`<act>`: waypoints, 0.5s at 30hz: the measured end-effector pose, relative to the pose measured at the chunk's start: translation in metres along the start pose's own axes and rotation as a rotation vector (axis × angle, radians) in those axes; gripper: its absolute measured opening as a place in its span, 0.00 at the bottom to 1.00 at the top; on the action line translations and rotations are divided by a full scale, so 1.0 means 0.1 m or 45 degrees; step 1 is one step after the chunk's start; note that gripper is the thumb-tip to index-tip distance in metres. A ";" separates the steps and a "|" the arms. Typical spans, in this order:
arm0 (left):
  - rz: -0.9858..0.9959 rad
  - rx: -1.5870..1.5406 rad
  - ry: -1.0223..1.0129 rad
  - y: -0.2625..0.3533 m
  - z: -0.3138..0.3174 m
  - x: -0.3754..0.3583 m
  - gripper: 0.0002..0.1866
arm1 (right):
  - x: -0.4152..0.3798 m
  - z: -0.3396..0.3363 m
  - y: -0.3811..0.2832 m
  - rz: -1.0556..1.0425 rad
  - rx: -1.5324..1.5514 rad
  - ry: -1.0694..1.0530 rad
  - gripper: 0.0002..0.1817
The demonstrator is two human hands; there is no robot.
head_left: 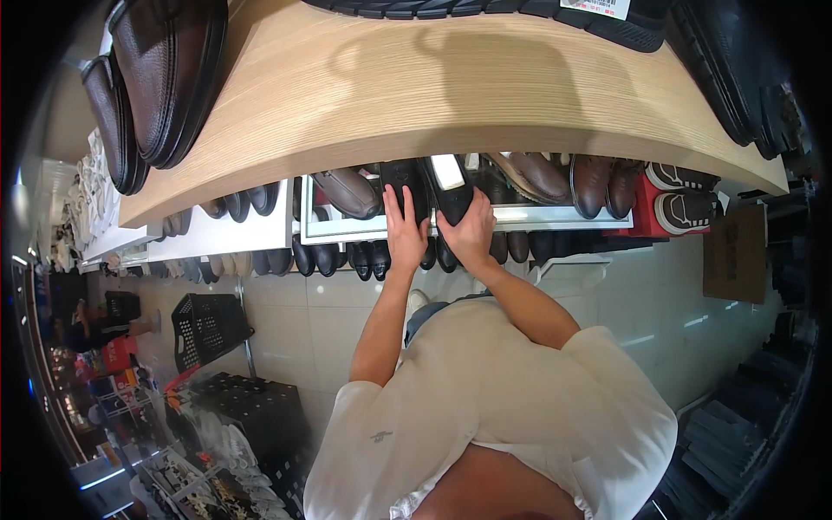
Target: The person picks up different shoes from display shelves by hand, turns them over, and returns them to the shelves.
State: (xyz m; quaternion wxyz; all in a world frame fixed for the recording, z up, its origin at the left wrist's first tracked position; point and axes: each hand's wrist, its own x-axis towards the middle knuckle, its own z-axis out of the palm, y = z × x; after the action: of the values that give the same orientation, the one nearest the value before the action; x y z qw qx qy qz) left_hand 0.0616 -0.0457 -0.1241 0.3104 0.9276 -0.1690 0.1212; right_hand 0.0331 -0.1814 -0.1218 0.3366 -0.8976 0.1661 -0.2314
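Both my hands reach in under the front edge of the upper shelf, over a lower shelf of shoes. My left hand (pixel 405 227) is on a black shoe (pixel 403 176), two fingers stretched along its top and the thumb by its right side. My right hand (pixel 471 230) grips the near end of a second black shoe (pixel 449 204), thumb on one side and fingers on the other. A white rectangular patch (pixel 448 172) shows on that shoe. The far ends of both shoes are hidden under the upper shelf.
The wooden upper shelf (pixel 373 108) overhangs my hands. Brown shoes (pixel 347 192) stand left and tan-brown shoes (pixel 533 176) right on the glass-edged lower shelf (pixel 520 217). More shoes (pixel 373 258) line up below. A black basket (pixel 208 329) is at left, a cardboard box (pixel 735 254) at right.
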 end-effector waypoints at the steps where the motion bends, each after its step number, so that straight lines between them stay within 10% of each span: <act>1: -0.003 -0.007 -0.006 0.01 0.00 0.03 0.46 | -0.06 -0.08 0.04 -0.022 0.057 -0.006 0.44; 8: -0.307 -0.290 0.005 0.29 -0.09 -0.10 0.43 | -0.26 -0.80 0.16 -0.003 0.328 -0.184 0.38; 10: -0.898 -1.253 0.127 0.43 -0.08 -0.20 0.40 | -0.21 -1.03 0.15 0.342 0.861 -0.533 0.34; 15: -0.852 -2.270 -0.129 1.15 -0.39 -0.22 0.38 | -0.13 -1.27 0.37 0.871 1.768 -1.201 0.25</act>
State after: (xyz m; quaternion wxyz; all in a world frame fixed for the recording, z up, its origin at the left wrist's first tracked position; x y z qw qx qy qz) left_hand -0.0077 -0.1026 -0.0400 0.9142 0.3539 0.0617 -0.1876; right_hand -0.0498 -0.2689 -0.0668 0.8857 -0.3959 0.0914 0.2248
